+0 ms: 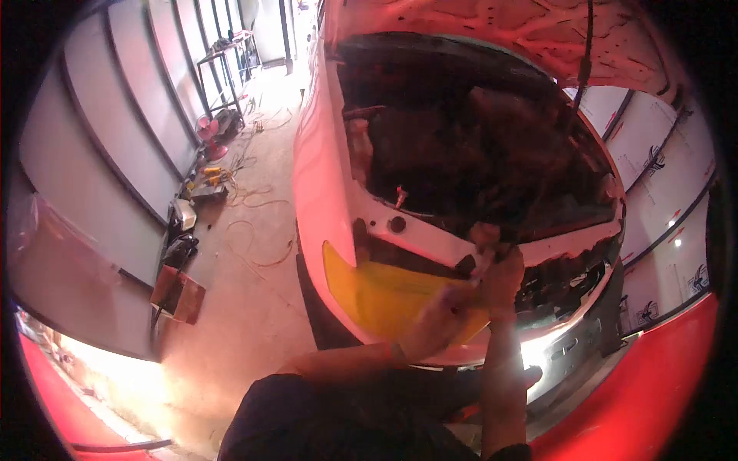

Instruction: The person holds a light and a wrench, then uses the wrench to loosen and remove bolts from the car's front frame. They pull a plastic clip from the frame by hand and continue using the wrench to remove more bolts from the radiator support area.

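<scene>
A white car front with its hood raised fills the middle of the view, lit partly red. My right hand point(501, 283) is at the front crossmember point(430, 237) of the engine bay, fingers curled around something I cannot make out. Lower and to its left, my left hand point(440, 321) is blurred by motion in front of the yellow headlight area point(377, 290). Its fingers are too smeared to read. Shadow hides most of the engine bay point(477, 154).
Overhead is the open hood point(500, 38), with a dark strut point(586, 61) at its right. Cables point(257, 223) trail over the floor at left. A pink fan point(207, 132), a cardboard box point(184, 298) and a metal stand point(219, 73) line the left wall.
</scene>
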Available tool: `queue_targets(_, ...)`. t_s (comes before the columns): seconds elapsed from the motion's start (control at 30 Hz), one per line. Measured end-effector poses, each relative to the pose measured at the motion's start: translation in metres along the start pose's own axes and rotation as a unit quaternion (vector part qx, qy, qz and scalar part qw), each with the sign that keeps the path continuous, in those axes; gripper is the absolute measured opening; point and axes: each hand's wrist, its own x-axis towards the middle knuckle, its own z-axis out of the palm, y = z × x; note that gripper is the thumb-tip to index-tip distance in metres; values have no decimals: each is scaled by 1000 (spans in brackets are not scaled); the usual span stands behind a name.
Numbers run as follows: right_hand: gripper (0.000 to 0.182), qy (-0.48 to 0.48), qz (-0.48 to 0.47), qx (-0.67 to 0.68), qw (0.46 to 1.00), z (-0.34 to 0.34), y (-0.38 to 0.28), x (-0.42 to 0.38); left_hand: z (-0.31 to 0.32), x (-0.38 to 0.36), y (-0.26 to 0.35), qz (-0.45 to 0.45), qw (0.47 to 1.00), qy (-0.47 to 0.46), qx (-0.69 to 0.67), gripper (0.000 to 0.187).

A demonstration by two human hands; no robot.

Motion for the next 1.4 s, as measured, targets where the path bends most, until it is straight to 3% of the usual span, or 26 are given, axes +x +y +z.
queue_targets(0.03,30,-4,0,-2,1000,1,0,-3,-1,0,11,-3,1000,2,-2,47)
queue_targets(0.1,31,-4,10,16,1000,-2,0,0,-6,15,31,155,973,-50,166,45)
queue_targets(0.13,31,0,15,25,1000,-4,0,3,-11,27,40,161,972,-51,163,45)
queue_targets(0.2,32,7,31,48,998,-6,-2,6,-23,56,53,80,992,-5,-93,38)
queue_targets(0.27,32,1,30,17,999,-10,-13,5,-38,99,33,7,994,111,-2,45)
queue_targets(0.33,32,-8,25,-12,1000,-7,-19,2,-46,145,22,-13,974,189,-125,55)
queue_targets(0.37,33,0,32,-6,999,-4,-18,3,-51,153,17,-11,974,190,-124,55)
queue_targets(0.43,33,14,39,-1,999,-4,-16,6,-57,163,16,-120,949,214,-196,61)
queue_targets(0.53,37,7,44,18,999,-6,-14,2,-53,136,23,-129,948,218,-194,66)
queue_targets(0.6,34,7,-6,-30,1000,-10,-19,0,-50,102,24,-140,960,199,-135,68)
queue_targets(0.67,32,-6,14,3,1000,-2,-4,2,-22,34,8,41,996,84,0,53)
queue_targets(0.73,29,-27,29,34,999,0,-8,-2,-4,8,17,272,937,-13,220,41)
queue_targets(0.8,26,-37,99,78,991,-13,-21,-1,-3,11,20,246,939,-24,241,38)
queue_targets(0.83,26,-30,97,74,992,-13,-16,4,-1,20,23,227,938,-44,259,34)
queue_targets(0.87,27,-12,31,78,996,-9,-6,6,-2,30,25,233,938,-48,254,34)
queue_targets(0.9,28,2,-34,81,996,-8,0,7,-11,47,37,167,978,4,125,38)
queue_targets(0.93,28,4,-33,81,996,-10,-1,6,-20,65,45,94,994,57,-2,42)
queue_targets(1.0,30,12,10,37,999,-7,-10,4,-28,111,12,33,983,164,-78,51)
queue_targets(1.1,31,8,41,44,998,3,-8,5,-55,152,1,15,982,173,-69,58)
queue_targets(1.17,32,6,27,26,999,-4,-14,5,-61,158,8,-117,954,183,-208,60)
queue_targets(1.27,32,2,0,2,1000,-7,-13,2,-55,117,7,-117,955,195,-192,60)
queue_targets(1.33,32,2,-15,-5,1000,-5,-9,1,-39,73,8,-112,976,155,-102,51)
queue_targets(1.4,28,-1,2,5,1000,-5,-10,0,-12,27,15,32,998,8,47,41)
